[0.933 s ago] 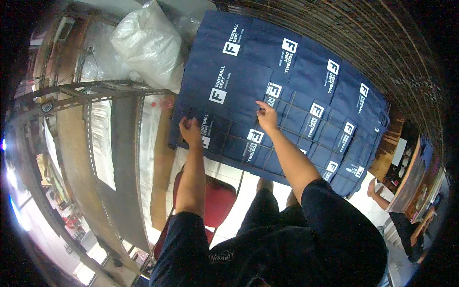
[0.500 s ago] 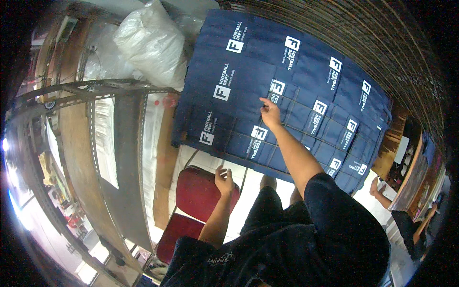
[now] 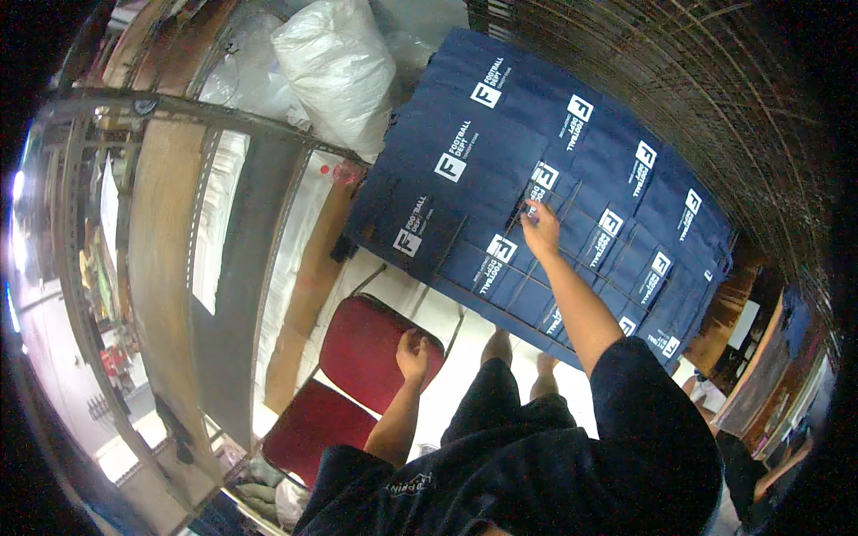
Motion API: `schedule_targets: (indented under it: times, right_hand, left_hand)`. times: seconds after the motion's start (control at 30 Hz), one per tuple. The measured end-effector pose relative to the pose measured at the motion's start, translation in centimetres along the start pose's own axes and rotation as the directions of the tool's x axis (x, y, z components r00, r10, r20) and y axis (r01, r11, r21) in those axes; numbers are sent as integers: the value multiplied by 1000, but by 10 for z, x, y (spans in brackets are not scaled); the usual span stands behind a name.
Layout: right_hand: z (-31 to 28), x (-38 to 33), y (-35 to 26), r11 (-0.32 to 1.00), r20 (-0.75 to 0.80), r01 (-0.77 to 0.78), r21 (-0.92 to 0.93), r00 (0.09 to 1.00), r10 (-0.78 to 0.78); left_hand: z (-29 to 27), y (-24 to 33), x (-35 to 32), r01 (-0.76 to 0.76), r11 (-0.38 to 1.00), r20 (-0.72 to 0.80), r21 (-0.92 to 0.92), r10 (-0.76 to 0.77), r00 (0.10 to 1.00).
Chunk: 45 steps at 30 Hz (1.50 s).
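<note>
Navy fabric pieces (image 3: 407, 170) with white printed logos lie in overlapping rows ahead of me. Thin dark wires of a rack (image 3: 572, 255) show among those nearer me. Over the middle of the rows is my right hand (image 3: 542, 234), its fingertips closed together at a piece's edge beside a wire. Whether they pinch fabric or wire I cannot tell. Low on the left, my left hand (image 3: 412, 359) hangs in front of a dark red chair (image 3: 362, 348), fingers loosely bent and apart, holding nothing.
Wire racks (image 3: 715, 116) are stacked above the fabric at the far right. A white plastic sack (image 3: 340, 76) sits at the back left, above metal shelving (image 3: 237, 268). Another person's dark-clothed body (image 3: 740, 478) shows at the lower right.
My view has shifted, so the fabric appears farther right. My right hand's outstretched index finger has drawn in, and its fingertips have closed. The left hand stays low and empty.
</note>
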State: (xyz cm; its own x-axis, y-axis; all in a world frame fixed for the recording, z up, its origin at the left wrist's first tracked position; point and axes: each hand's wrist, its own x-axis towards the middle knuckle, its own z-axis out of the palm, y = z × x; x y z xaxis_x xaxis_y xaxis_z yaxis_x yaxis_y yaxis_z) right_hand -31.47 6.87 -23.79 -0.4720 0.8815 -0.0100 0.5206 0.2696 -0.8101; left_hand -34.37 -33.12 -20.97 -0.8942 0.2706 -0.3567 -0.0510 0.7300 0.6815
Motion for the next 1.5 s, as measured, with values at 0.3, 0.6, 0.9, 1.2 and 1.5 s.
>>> schedule_targets:
  times: [0.3, 0.6, 0.9, 1.2, 1.5]
  right_hand:
    - [-206, -208, 48, 975, 535, -61, -216, 828, 170]
    - [-284, -315, 125, 885, 617, 140, -444, 764, 188]
    - [-297, -335, 140, 871, 791, 296, -393, 592, 155]
    - [-110, -436, -70, 786, 833, 580, -215, -312, 458]
    - [29, -773, -299, 686, 786, 650, 326, -590, 186]
  left_hand:
    - [-17, -22, -125, 234, 969, 79, 78, -240, 968]
    - [-50, -103, -298, 358, 933, 203, 32, -357, 912]
    - [-75, -236, -512, 557, 823, -130, -113, -568, 813]
    - [-60, -290, -686, 611, 562, -343, -558, -826, 446]
    - [-27, -430, -820, 723, 95, 42, -684, -985, 169]
